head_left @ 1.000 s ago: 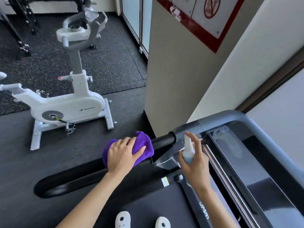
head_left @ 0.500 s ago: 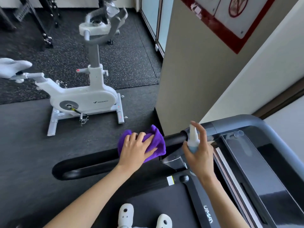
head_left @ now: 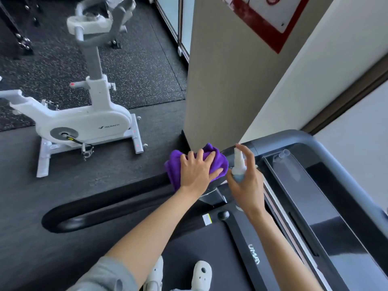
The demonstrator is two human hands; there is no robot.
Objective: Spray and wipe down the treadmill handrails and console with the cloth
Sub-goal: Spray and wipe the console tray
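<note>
A purple cloth [head_left: 175, 166] is bunched over the treadmill's black left handrail [head_left: 117, 198], close to where the rail meets the console. My left hand [head_left: 197, 171] lies on top of the cloth, fingers wrapped over it and the rail. My right hand [head_left: 245, 181] holds a small white spray bottle [head_left: 239, 164] upright just right of the cloth, index finger raised above the nozzle. The dark glossy console [head_left: 327, 206] with its grey frame stretches to the right.
A white exercise bike [head_left: 84, 122] stands on the dark rubber floor to the left. A beige pillar [head_left: 220, 80] rises just beyond the handrail. My white shoes [head_left: 201, 271] stand on the treadmill belt [head_left: 199, 248] below.
My left hand has slid the cloth along the handrail toward the console, closing the gap to the spray bottle. The right hand keeps its hold on the bottle. The camera view has shifted.
</note>
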